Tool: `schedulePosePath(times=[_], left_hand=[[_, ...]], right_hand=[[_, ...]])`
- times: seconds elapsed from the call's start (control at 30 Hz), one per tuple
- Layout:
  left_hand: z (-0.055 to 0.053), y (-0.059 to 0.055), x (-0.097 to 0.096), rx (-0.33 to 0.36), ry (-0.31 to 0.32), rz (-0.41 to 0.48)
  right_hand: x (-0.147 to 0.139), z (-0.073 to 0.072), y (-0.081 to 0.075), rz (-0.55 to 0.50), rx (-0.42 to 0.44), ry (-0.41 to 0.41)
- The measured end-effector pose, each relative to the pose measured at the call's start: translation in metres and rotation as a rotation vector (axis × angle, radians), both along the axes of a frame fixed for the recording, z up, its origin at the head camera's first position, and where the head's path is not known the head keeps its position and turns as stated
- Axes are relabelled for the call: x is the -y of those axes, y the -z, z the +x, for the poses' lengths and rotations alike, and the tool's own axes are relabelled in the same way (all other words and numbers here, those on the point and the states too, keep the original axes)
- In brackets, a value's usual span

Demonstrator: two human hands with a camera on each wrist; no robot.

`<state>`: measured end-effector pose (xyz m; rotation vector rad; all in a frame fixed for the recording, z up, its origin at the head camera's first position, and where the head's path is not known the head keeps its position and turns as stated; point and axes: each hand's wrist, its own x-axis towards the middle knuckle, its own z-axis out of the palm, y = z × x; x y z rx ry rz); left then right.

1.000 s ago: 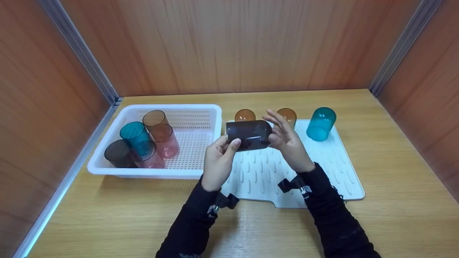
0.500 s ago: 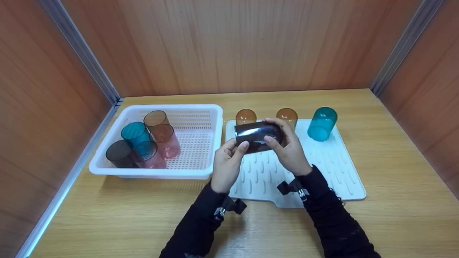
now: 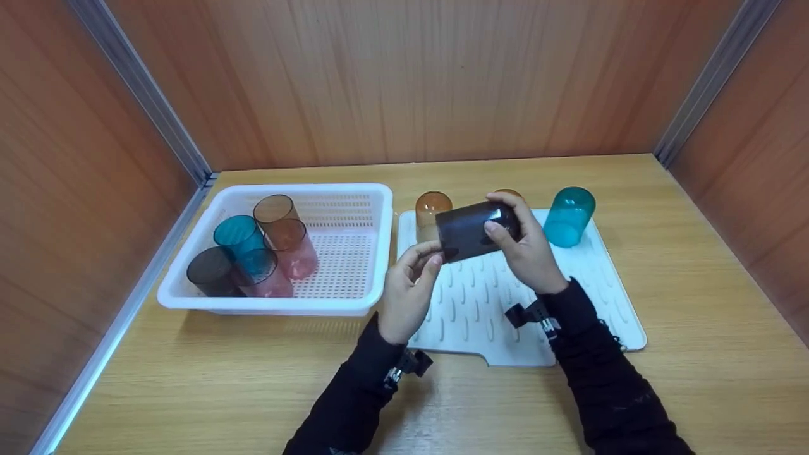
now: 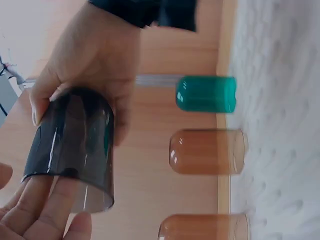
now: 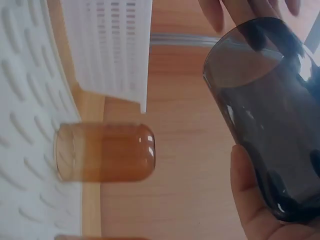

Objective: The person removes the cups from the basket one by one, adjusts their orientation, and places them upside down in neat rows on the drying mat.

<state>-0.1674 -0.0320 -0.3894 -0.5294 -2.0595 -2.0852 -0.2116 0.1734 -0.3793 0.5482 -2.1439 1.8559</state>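
My right hand [image 3: 532,253] grips a dark grey tumbler [image 3: 471,232] round its base end, thumb on the near side. The tumbler lies nearly sideways above the white draining tray [image 3: 468,328], its mouth facing left and slightly down. At the mouth, my left hand [image 3: 407,294] reaches with fairly straight fingers [image 4: 60,205] to the rim. Its thumb stands apart from the glass in the left wrist view. Whether those fingertips are inside the tumbler or behind it I cannot tell. Along the tray's far edge stand two upside-down amber tumblers [image 4: 207,151] and a teal tumbler [image 3: 570,218].
To the left sits a white perforated basket [image 3: 278,304] with several upright tumblers inside: a grey one [image 3: 215,275], a teal one [image 3: 237,237], an amber one [image 3: 275,208] and pink ones [image 3: 300,256]. Wood panels [image 3: 417,82] wall in the table [image 3: 221,379] on three sides.
The grey tumbler has moved right and tilted, its base end rising. My right hand has gone from spread fingers beside the base to gripping it; the left hand's hold at the rim has loosened.
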Motion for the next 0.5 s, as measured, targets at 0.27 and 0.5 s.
schedulePosePath(times=[0.27,0.5], left_hand=[[0.003,0.01,0.0,-0.158,-0.081,-0.374],[0.009,0.024,0.007,-0.099,-0.001,-0.65]], right_hand=[[-0.015,-0.016,-0.007,0.071,0.001,0.075],[-0.014,-0.026,-0.014,0.243,-0.015,0.119]])
